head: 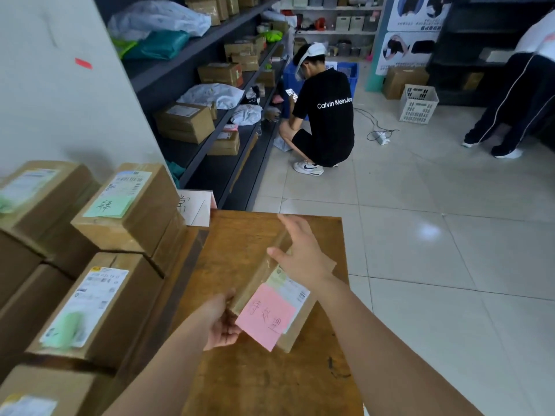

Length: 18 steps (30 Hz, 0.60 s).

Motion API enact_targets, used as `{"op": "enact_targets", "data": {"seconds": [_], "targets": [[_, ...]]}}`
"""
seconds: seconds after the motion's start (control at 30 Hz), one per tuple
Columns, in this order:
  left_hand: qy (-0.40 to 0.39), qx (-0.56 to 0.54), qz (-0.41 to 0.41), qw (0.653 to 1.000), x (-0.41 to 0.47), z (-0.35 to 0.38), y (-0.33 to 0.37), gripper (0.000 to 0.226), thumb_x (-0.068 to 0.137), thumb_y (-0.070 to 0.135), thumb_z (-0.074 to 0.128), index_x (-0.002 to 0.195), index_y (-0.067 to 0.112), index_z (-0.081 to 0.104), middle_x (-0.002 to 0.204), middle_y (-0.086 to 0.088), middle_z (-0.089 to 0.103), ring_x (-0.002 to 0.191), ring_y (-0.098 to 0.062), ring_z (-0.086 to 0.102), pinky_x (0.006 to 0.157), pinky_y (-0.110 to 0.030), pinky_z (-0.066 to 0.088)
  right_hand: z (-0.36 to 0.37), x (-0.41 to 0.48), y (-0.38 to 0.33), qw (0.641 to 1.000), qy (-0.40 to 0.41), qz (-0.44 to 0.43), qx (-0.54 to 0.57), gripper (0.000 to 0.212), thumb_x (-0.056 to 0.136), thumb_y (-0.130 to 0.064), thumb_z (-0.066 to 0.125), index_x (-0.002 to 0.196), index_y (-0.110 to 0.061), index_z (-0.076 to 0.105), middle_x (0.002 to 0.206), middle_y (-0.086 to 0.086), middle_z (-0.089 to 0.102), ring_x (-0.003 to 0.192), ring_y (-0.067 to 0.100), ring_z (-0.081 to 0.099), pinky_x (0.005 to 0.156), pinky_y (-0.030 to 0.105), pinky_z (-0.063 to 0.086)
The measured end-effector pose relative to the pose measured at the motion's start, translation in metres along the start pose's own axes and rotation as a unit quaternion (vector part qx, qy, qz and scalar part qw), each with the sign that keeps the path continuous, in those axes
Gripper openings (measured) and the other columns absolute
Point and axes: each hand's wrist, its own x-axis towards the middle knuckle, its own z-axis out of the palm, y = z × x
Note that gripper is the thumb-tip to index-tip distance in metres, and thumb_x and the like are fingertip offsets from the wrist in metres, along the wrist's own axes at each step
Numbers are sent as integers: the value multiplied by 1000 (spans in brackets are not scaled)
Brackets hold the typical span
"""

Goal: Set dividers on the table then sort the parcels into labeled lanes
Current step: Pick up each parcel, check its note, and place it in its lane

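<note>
Brown cardboard parcel (pixel 259 277) with a pink handwritten note (pixel 265 315), tilted over the bare wooden table (pixel 240 235) | my left hand (pixel 222 322) grips its near corner, fingertips hidden underneath | my right hand (pixel 300 253) rests on its far end, fingers straight and spread | stacked cardboard boxes (pixel 126 205) crowd the left edge | right edge open to the tiled floor (pixel 435 265)

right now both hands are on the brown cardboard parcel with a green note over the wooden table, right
The head view shows a pink note, not green; left hand and right hand are on the brown cardboard parcel over the wooden table.
</note>
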Motion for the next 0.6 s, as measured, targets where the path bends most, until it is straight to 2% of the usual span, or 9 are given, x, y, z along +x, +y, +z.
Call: {"op": "enact_targets", "data": {"seconds": [0.07, 0.13, 0.17, 0.23, 0.3, 0.37, 0.43, 0.5, 0.6], "targets": [[8, 40, -7, 999, -1, -8, -23, 50, 100, 42, 35, 79, 7, 63, 70, -10, 56, 48, -19, 52, 51, -25, 47, 18, -7, 1, 999, -37, -2, -40, 70, 93, -30, 62, 152, -33, 23, 156, -14, 17, 117, 9, 50, 86, 24, 50], [26, 86, -14, 996, -4, -13, -41, 43, 98, 34, 36, 81, 4, 63, 70, -10, 57, 52, -21, 55, 59, -30, 52, 35, -16, 6, 994, -64, 10, -88, 70, 93, -34, 60, 152, -34, 22, 161, -13, 10, 116, 10, 51, 94, 37, 53], [37, 113, -11, 993, -7, -15, -48, 36, 97, 26, 38, 85, 3, 63, 75, -10, 59, 56, -22, 56, 64, -32, 53, 44, -21, 10, 991, -68, 19, -111, 69, 93, -38, 59, 152, -34, 23, 162, -11, 7, 128, 16, 47, 104, 44, 46], [66, 174, 15, 982, -12, -16, -56, 26, 96, 20, 41, 96, 6, 62, 90, -9, 64, 66, -22, 57, 72, -33, 53, 58, -33, 18, 986, -37, 23, -158, 66, 93, -46, 55, 151, -33, 27, 163, -7, 6, 147, 25, 22, 118, 51, 24], [89, 183, 76, 976, -13, -18, -58, 25, 98, 22, 42, 108, 13, 63, 106, -8, 67, 83, -21, 62, 79, -33, 53, 65, -46, 22, 982, 17, 23, -188, 64, 94, -49, 53, 150, -33, 28, 163, -5, 4, 151, 25, 6, 122, 49, 8], [80, 122, 151, 978, -17, -19, -56, 33, 101, 35, 47, 126, 18, 59, 122, -5, 65, 107, -22, 61, 93, -35, 51, 70, -65, 27, 983, 71, 60, -159, 67, 94, -46, 55, 151, -30, 23, 163, -5, 0, 151, 20, -3, 121, 40, 0], [32, 78, 199, 976, -20, -18, -57, 43, 97, 47, 48, 130, 22, 57, 123, 0, 66, 115, -20, 59, 104, -40, 44, 76, -87, 31, 979, 128, 136, -79, 75, 93, -43, 58, 154, -25, 16, 163, -2, 1, 151, 21, 4, 121, 37, 17], [-18, 94, 208, 973, -24, -17, -61, 44, 93, 53, 48, 123, 25, 61, 112, 4, 71, 111, -17, 62, 106, -42, 42, 86, -111, 33, 966, 154, 208, 16, 78, 92, -42, 58, 153, -21, 14, 161, 2, 10, 145, 22, 25, 111, 37, 39], [-42, 124, 212, 968, -26, -17, -72, 58, 87, 59, 50, 131, 23, 58, 117, 4, 70, 113, -17, 60, 107, -42, 41, 105, -141, 31, 940, 149, 283, 116, 74, 86, -59, 52, 147, -28, 25, 148, -1, 40, 126, 18, 51, 99, 42, 50]]}}
